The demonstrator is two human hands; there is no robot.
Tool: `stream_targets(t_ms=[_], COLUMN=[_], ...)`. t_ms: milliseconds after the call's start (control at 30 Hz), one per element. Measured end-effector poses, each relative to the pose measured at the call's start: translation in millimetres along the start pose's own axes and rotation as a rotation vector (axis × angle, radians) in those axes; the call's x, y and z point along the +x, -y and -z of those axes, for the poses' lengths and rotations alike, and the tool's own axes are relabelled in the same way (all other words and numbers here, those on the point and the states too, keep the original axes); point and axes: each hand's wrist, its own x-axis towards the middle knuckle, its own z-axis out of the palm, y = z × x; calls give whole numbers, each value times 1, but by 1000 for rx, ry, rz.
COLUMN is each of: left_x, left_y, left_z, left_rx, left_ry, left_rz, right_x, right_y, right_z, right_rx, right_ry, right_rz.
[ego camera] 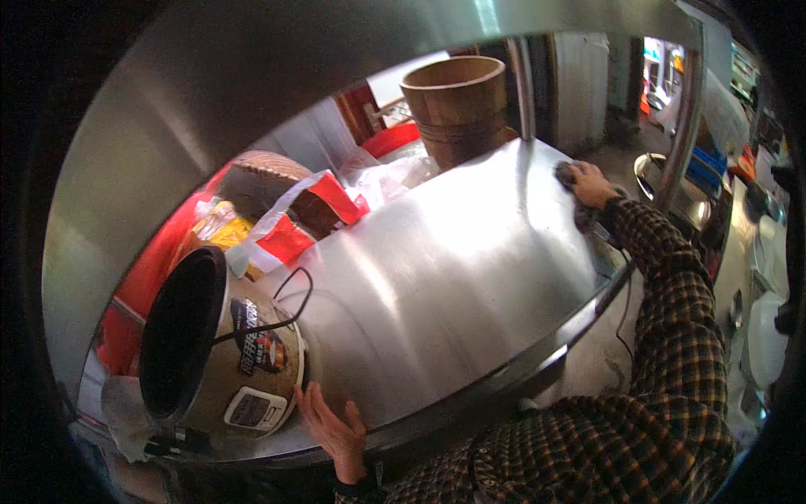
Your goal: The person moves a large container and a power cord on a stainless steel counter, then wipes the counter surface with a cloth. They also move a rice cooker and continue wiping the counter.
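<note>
My right hand [590, 184] is at the far right end of the stainless steel shelf [434, 264], pressing a dark wadded cloth [565, 176] on the metal. More dark material hangs under that hand, too blurred to name. On the left stands a rice cooker [271, 327] without a lid, its black inside facing left and its wire handle [307, 293] sticking out over the shelf. My left hand [332, 425] rests by the cooker's base, empty, thumb apart from the fingers. Its fingertips are at the cooker's edge; whether they touch it is hard to tell.
A tall brown bucket [453, 107] stands behind the shelf, beside a metal post [521, 88]. Red and white plastic bags [283, 239] lie along the back edge. A steel panel [189, 82] overhangs above. At right are a metal pot [652, 176] and a blue basket [705, 171].
</note>
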Motion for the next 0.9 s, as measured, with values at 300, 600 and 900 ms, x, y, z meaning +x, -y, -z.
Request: stream_targets(t_ms=[300, 600, 900], left_x=[4, 0, -6], left_y=[1, 2, 22], left_z=[-1, -1, -16], left_rx=[18, -15, 65], left_ry=[65, 44, 7], left_rz=[-30, -31, -139], right_x=[140, 89, -7], right_y=[127, 444, 487], right_z=[-67, -77, -40], right_rx=[101, 326, 402], right_ry=[173, 42, 188], right_rz=[280, 807, 1097])
